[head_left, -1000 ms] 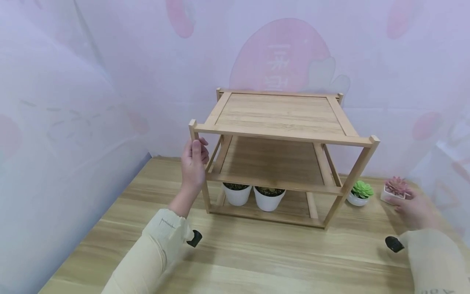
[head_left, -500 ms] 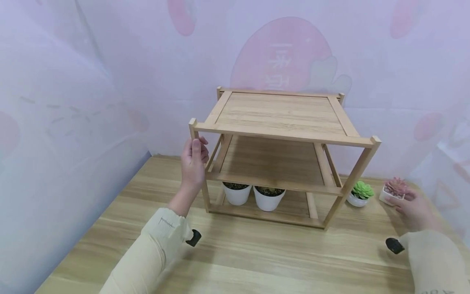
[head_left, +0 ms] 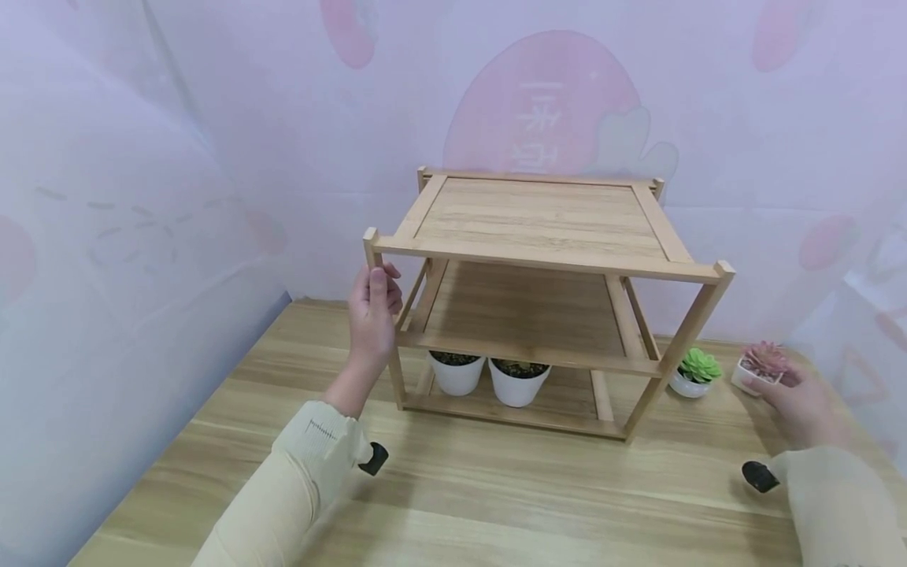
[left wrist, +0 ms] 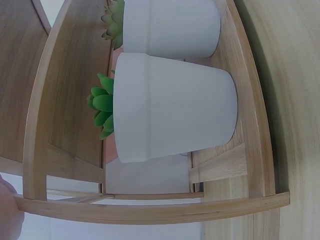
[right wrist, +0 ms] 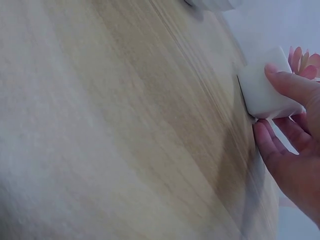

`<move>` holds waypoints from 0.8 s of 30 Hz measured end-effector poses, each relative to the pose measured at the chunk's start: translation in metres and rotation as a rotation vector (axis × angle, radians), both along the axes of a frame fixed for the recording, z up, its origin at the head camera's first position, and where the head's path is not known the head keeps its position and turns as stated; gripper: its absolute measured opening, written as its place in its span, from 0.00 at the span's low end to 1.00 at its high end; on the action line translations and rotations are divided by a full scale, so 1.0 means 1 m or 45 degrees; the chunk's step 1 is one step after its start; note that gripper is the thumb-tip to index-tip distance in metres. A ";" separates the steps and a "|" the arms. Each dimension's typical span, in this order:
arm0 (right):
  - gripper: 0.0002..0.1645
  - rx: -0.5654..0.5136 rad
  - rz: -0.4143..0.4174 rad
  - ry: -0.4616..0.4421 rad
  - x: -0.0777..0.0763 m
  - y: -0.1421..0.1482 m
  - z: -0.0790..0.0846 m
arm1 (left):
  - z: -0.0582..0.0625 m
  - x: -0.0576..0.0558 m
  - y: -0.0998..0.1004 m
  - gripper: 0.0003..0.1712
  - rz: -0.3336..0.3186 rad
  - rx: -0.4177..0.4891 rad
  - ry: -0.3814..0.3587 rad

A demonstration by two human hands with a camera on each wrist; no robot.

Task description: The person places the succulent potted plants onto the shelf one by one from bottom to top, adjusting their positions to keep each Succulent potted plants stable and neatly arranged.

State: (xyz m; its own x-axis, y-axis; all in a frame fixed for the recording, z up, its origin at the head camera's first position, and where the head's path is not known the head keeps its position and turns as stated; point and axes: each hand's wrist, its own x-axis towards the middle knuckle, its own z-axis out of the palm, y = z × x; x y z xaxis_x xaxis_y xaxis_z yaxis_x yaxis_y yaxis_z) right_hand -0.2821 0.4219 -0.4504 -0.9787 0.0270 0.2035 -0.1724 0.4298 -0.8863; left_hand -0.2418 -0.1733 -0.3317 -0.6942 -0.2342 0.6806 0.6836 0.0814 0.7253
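My left hand [head_left: 372,323] grips the front left post of a wooden shelf rack [head_left: 538,256], just below its top corner. At the far right, my right hand [head_left: 801,402] holds a small white pot with a pink succulent [head_left: 764,361]. In the right wrist view the thumb lies on the side of the white pot [right wrist: 265,92], with the other fingers around its edge and underside, low at the tabletop. A green succulent in a round white bowl [head_left: 696,370] stands between the rack and my right hand.
Two larger white pots, a left pot [head_left: 457,374] and a right pot [head_left: 520,383], stand on the rack's bottom shelf; green leaves [left wrist: 103,105] show in the left wrist view. A printed cloth [head_left: 340,118] hangs behind the wooden table [head_left: 496,496].
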 end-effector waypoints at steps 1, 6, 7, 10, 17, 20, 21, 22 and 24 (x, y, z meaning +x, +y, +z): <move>0.34 -0.095 0.013 0.006 0.000 0.000 -0.001 | 0.000 0.000 0.000 0.45 -0.003 0.001 0.002; 0.33 -0.347 0.086 0.062 -0.001 0.002 0.000 | 0.001 -0.001 0.000 0.38 -0.016 0.006 0.016; 0.32 -0.319 0.074 0.053 -0.001 0.002 0.001 | 0.001 -0.001 0.000 0.36 -0.017 0.010 0.017; 0.32 -0.259 0.036 0.035 0.001 0.000 0.005 | 0.001 -0.001 0.001 0.34 -0.016 0.016 0.024; 0.32 -0.548 -0.020 -0.097 0.000 0.001 0.009 | 0.001 -0.002 0.001 0.39 -0.006 0.006 0.028; 0.31 -0.657 0.011 -0.129 0.000 0.003 0.010 | 0.001 -0.002 0.001 0.33 -0.013 0.015 0.029; 0.31 -0.693 0.024 -0.137 0.000 0.004 0.011 | 0.001 -0.001 0.001 0.32 -0.016 0.016 0.029; 0.30 -0.713 0.047 -0.139 0.000 0.005 0.011 | 0.000 -0.001 0.001 0.32 -0.017 0.018 0.029; 0.30 -0.734 0.078 -0.145 0.001 0.007 0.012 | 0.000 -0.002 0.001 0.32 -0.016 0.016 0.025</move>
